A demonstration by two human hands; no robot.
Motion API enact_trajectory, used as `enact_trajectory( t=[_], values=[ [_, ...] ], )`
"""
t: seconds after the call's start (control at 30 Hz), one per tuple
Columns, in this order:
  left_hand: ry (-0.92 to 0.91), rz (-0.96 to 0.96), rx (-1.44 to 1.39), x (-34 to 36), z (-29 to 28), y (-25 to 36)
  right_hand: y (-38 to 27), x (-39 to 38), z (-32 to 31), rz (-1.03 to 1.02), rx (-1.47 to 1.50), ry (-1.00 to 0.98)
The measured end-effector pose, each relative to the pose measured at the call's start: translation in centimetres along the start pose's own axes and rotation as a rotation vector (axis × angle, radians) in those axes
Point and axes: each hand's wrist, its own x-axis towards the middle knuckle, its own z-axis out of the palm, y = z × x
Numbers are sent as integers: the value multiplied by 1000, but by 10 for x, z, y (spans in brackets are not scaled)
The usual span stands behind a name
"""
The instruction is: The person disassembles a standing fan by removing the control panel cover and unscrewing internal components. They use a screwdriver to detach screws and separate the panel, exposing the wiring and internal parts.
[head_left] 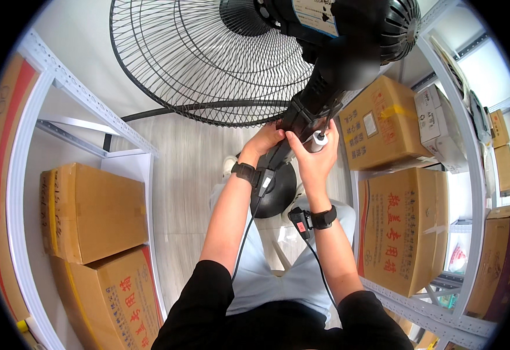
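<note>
A large black pedestal fan stands in front of me, its wire guard (208, 64) filling the upper left. Its black motor housing (403, 32) is at the top right. Both hands meet at the neck of the fan pole (294, 119), below the head. Around the pole's left side, my left hand (262, 142) is closed, thumb in front. My right hand (316, 163) is closed on the right side, its thumb against the pole. A white plug-like piece (319, 140) on a black cord lies within the right hand's grasp. The round black base (275, 189) shows below, between my feet.
Metal shelves flank me, with a pale frame (86, 96) on the left. Cardboard boxes fill both sides, including a plain box (112, 213) and a printed box (395, 230). A white box (438, 125) sits at the right. Pale wood-look flooring (182, 192) lies underfoot.
</note>
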Motion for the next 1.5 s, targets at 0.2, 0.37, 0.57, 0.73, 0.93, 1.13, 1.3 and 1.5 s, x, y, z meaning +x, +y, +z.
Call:
enact_trajectory(
  t=[0.2,0.37,0.57,0.73,0.93,1.13,1.3,1.5],
  values=[
    [-82,-43,91,-9,-8,7,3,-1,0,-34,-32,10],
    [-67,-55,271,-52,-12,34,4,-3,-1,-21,-37,5],
    [88,67,85,-89,-14,75,5,-1,-2,-30,-51,34],
    [132,-84,378,-87,14,64,7,-2,-5,-15,-47,10],
    [94,44,360,-52,34,44,3,-1,-10,-42,-53,-18],
    [48,-40,322,-48,33,38,11,-1,-10,-49,-78,-15],
    [71,-89,440,-63,33,43,12,-2,-6,-18,-66,7],
    [239,-57,809,-50,46,28,1,-4,-6,14,-44,-17]
  ],
)
